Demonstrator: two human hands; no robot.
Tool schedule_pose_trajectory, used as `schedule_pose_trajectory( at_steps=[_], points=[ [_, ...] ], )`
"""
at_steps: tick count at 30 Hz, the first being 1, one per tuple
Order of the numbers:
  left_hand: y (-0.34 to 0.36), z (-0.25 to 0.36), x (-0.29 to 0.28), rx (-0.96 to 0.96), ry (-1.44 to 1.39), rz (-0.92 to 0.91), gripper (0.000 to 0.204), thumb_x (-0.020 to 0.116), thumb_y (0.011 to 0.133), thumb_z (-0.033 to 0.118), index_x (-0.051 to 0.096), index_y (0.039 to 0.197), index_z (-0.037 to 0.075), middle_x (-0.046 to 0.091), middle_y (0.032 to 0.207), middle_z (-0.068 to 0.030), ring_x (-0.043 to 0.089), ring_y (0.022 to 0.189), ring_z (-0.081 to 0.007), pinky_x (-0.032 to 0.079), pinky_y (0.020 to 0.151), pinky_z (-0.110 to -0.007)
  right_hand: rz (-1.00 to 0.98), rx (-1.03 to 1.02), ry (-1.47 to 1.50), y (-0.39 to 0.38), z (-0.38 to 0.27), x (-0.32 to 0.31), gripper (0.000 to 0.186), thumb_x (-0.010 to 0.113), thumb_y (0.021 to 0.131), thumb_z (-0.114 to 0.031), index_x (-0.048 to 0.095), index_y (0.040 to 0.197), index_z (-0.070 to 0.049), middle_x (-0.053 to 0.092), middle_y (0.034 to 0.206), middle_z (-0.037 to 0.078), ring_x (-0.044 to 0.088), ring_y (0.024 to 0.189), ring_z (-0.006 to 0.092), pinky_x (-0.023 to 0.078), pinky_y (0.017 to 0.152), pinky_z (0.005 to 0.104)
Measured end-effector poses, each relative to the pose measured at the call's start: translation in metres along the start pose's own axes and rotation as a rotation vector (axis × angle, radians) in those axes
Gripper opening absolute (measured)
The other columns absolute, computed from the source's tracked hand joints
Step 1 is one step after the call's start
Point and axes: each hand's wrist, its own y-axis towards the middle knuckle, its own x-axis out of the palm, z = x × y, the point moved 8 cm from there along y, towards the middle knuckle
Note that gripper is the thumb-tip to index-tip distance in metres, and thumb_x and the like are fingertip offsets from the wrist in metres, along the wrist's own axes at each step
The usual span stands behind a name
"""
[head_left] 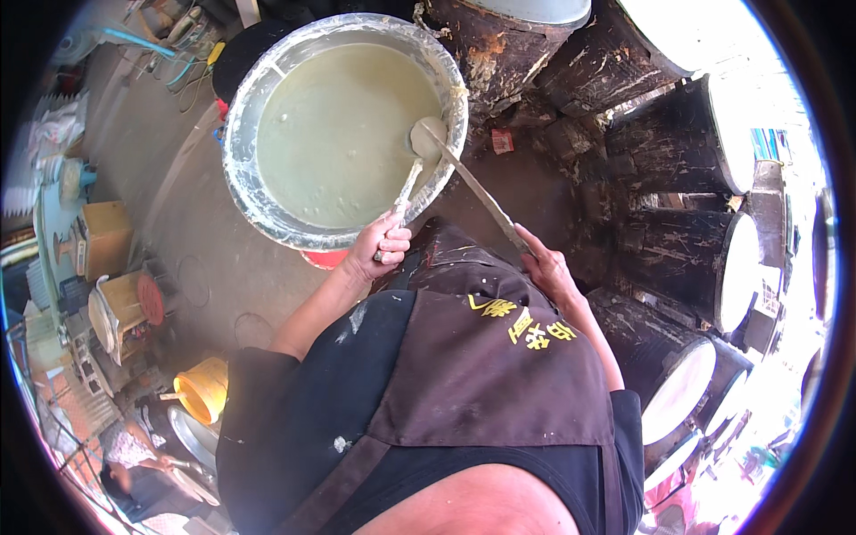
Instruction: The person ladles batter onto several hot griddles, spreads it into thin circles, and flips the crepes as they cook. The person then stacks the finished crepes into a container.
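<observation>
A wide round tub (242, 178), its rim crusted white, stands ahead of me, filled with pale grey-green liquid (343, 134). My left hand (379, 245) is closed around the coated handle of a ladle (409, 185). The ladle's round bowl lies over the tub's right inner edge. My right hand (550, 275) grips the near end of a long flat stick (482, 193). It slants across the tub's right rim, its far end on or just over the ladle bowl. Whether the bowl holds liquid is hard to tell.
Several dark, splattered barrels (682, 267) with pale tops curve along the right side. Something red (324, 259) shows under the tub. A yellow bucket (203, 390) and cardboard boxes (105, 239) sit at the left. Another person (134, 455) is at the lower left.
</observation>
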Motion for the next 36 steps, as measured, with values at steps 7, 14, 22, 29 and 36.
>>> schedule_pose_trajectory(
  at_steps=[7,14,22,29,36],
  points=[
    [-0.047,-0.047,0.108,0.149,-0.354,-0.401,0.04,0.036,0.104,0.019,0.03,0.142,0.01,0.035,0.066,0.0028,0.036,0.042,-0.0025,0.036,0.031,-0.019,0.074,-0.353,0.084,-0.003,-0.02,-0.036,0.06,0.056,0.088,-0.006,0.04,0.144,-0.021,0.064,0.072,0.016,0.063,0.064,0.0203,0.051,0.07,0.0337],
    [-0.119,-0.03,0.216,0.684,0.243,-0.474,0.049,0.03,0.105,0.025,0.013,0.15,0.015,0.039,0.068,0.0001,0.034,0.039,-0.0012,0.033,0.026,-0.018,-0.029,-0.521,0.573,-0.034,-0.084,-0.114,0.054,0.054,0.093,-0.003,0.039,0.144,-0.01,0.06,0.071,0.004,0.051,0.054,0.0071,0.044,0.051,0.0229],
    [-0.115,-0.026,0.225,0.749,0.099,-0.337,0.027,0.033,0.105,0.025,0.049,0.121,0.01,0.038,0.067,0.0022,0.035,0.041,-0.0017,0.034,0.028,-0.018,-0.324,-0.265,0.344,0.004,-0.076,-0.099,0.052,0.053,0.093,-0.007,0.042,0.143,-0.013,0.056,0.067,0.001,0.048,0.049,0.0048,0.042,0.044,0.0209],
    [-0.057,-0.009,0.153,0.677,-0.051,-0.123,0.023,0.041,0.102,0.022,0.047,0.125,0.025,0.038,0.068,0.0033,0.038,0.044,-0.0034,0.037,0.032,-0.019,-0.265,-0.267,0.485,0.043,-0.122,-0.093,0.05,0.049,0.091,-0.007,0.043,0.141,-0.008,0.059,0.07,0.004,0.051,0.051,0.0073,0.044,0.047,0.0242],
    [-0.041,0.028,0.145,0.511,-0.09,-0.198,0.019,0.042,0.102,0.022,0.047,0.121,0.023,0.039,0.067,0.0039,0.038,0.044,-0.0024,0.038,0.032,-0.019,0.17,-0.638,-0.177,0.086,-0.141,-0.101,0.053,0.056,0.086,-0.002,0.047,0.138,-0.012,0.065,0.096,0.025,0.065,0.084,0.0401,0.052,0.075,0.0393]
  ],
)
